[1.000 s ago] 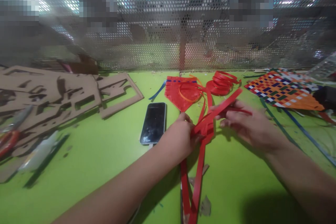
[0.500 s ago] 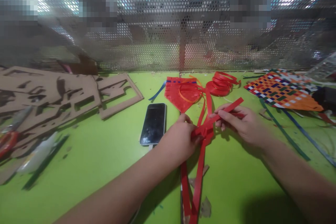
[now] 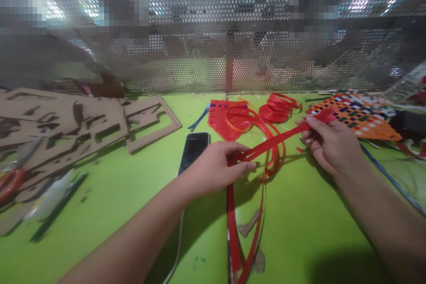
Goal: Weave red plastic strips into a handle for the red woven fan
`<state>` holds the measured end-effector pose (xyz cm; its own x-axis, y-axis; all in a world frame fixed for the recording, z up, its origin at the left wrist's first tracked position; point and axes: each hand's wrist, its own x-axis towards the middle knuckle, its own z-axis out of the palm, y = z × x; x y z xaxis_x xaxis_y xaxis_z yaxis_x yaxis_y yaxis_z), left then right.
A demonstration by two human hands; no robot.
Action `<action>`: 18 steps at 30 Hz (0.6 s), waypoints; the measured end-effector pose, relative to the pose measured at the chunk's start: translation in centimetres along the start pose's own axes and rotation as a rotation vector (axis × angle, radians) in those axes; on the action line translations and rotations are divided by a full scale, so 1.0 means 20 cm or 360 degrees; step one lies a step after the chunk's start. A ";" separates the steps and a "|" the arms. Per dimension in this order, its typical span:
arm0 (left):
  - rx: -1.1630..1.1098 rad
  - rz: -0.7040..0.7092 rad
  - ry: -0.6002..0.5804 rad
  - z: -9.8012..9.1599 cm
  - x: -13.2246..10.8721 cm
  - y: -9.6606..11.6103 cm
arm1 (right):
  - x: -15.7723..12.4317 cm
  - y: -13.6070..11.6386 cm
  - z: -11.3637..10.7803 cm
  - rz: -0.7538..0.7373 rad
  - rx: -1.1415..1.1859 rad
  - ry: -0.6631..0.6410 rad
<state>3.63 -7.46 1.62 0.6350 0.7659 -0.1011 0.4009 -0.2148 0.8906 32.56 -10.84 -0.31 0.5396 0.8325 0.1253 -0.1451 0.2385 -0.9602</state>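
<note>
A flat red ribbon strip (image 3: pixel 276 140) stretches between my two hands, rising toward the right. My left hand (image 3: pixel 221 166) is closed on its lower end, with thumb and fingers around the strip. My right hand (image 3: pixel 333 142) pinches the upper end between thumb and fingers, and a short tail sticks out past the thumb. Looser red ribbon loops hang behind and below the strip, and two lengths run down toward the front edge. Just beyond my left hand lies a red pointed woven piece (image 3: pixel 229 126) with a blue strip near its top.
A phone (image 3: pixel 195 148) with a white cable lies by my left forearm. Cut cardboard (image 3: pixel 149 137) and orange-handled scissors (image 3: pixel 11 182) are at left. A red ribbon roll (image 3: pixel 274 111) stands at the back. A multicoloured woven piece (image 3: pixel 366 120) lies at right, before a perforated metal screen (image 3: pixel 199 66).
My right hand has moved right and slightly up, drawing the red strip out straight. My left hand has shifted a little left. The red loops between them have loosened and moved.
</note>
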 end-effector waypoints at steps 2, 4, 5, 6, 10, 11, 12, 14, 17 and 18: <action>-0.0092 -0.0072 -0.0070 -0.01 0.00 0.00 | 0.04 -0.02 -0.02 -0.0056 0.0065 0.0116; -0.0177 -0.0144 -0.0109 -0.01 0.00 0.00 | 0.07 -0.03 -0.04 -0.0085 0.0119 0.0194; -0.0214 -0.0170 -0.0119 -0.01 0.00 0.01 | 0.08 -0.03 -0.05 -0.0079 0.0150 0.0207; -0.0256 -0.0185 -0.0122 0.00 0.00 0.01 | 0.08 -0.03 -0.06 -0.0060 0.0179 0.0206; -0.0488 -0.0200 -0.0079 0.06 0.00 0.01 | 0.01 -0.02 -0.02 0.0050 0.0139 -0.0094; -0.0533 -0.0192 -0.0070 0.07 0.00 0.01 | -0.02 -0.02 0.00 0.0065 0.0085 -0.0231; -0.0569 -0.0181 -0.0070 0.09 0.00 0.01 | -0.05 -0.01 0.01 0.0090 0.0027 -0.0370; -0.0609 -0.0159 -0.0100 0.11 0.00 0.01 | -0.12 0.00 0.04 0.0129 -0.0054 -0.0562; -0.0591 -0.0159 -0.0145 0.12 0.00 -0.01 | -0.17 0.01 0.06 0.0128 -0.0091 -0.0680; -0.0561 -0.0162 -0.0150 0.12 0.00 -0.01 | -0.17 0.01 0.06 0.0103 -0.0085 -0.0678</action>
<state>5.09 -8.81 0.32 0.6680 0.7101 -0.2225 0.2233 0.0939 0.9702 29.67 -12.97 -0.64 0.1387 0.9796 0.1455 -0.1180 0.1622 -0.9797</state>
